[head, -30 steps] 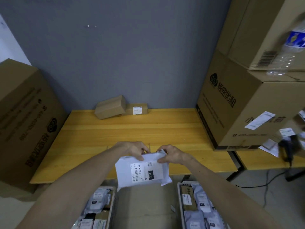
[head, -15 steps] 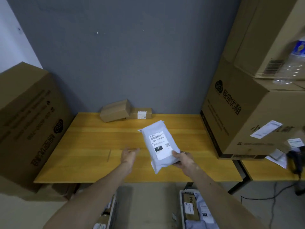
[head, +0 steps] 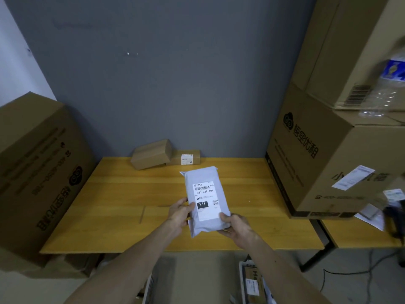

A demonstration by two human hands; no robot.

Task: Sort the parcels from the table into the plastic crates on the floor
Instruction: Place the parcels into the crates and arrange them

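Note:
I hold a white poly-mailer parcel (head: pixel 205 194) upright over the wooden table (head: pixel 122 205), its label reading 231-239-K01 and 231 facing me. My left hand (head: pixel 178 212) grips its lower left edge, thumb on the front. My right hand (head: pixel 235 224) grips the lower right corner from beneath. Two small cardboard boxes, a tilted one (head: pixel 151 153) and a labelled one (head: pixel 186 157), lie at the table's back by the wall. Crate rims show on the floor at the bottom: a left crate (head: pixel 149 288) and a right crate (head: pixel 243 281) holding parcels.
A large cardboard box (head: pixel 41 172) stands left of the table. Stacked large boxes (head: pixel 324 150) sit on the table's right end, with a clear plastic bottle (head: pixel 385 88) on top. A dark scanner (head: pixel 394 218) and cables are at far right.
The parcel rose from low over the crates and turned upright above the table. My left hand let go, then took hold of its left edge again. The view tilted up.

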